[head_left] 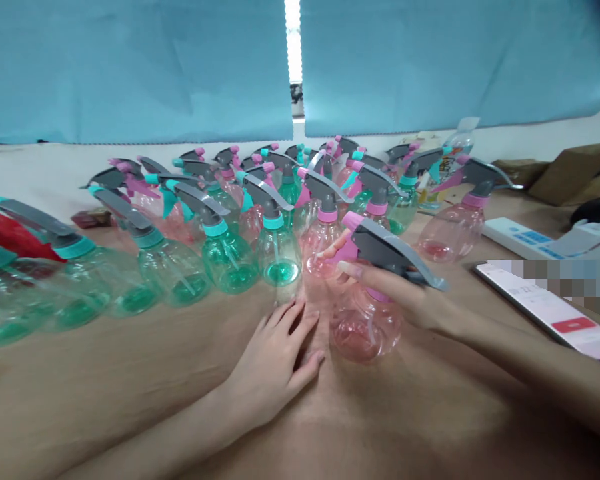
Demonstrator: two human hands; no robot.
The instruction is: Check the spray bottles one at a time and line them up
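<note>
My left hand (275,363) lies palm down on the table (145,400), its fingers slightly spread and nothing in it. Just right of it is a clear pink spray bottle (363,330) with a grey and pink trigger head. My right hand (380,283) holds this bottle around its neck and trigger, with fingers reaching across the front; part of its grip is hidden behind the head. The bottle is upright, its base at or close to the tabletop. Beyond my hands stand a green spray bottle (279,257) and another pink spray bottle (323,243).
Several more green and pink spray bottles crowd the back and left, including a pink one (453,230) at right. A phone (545,307) lies on the right, near a white box (523,237). Brown cartons (570,175) and red material (15,233) sit at the sides.
</note>
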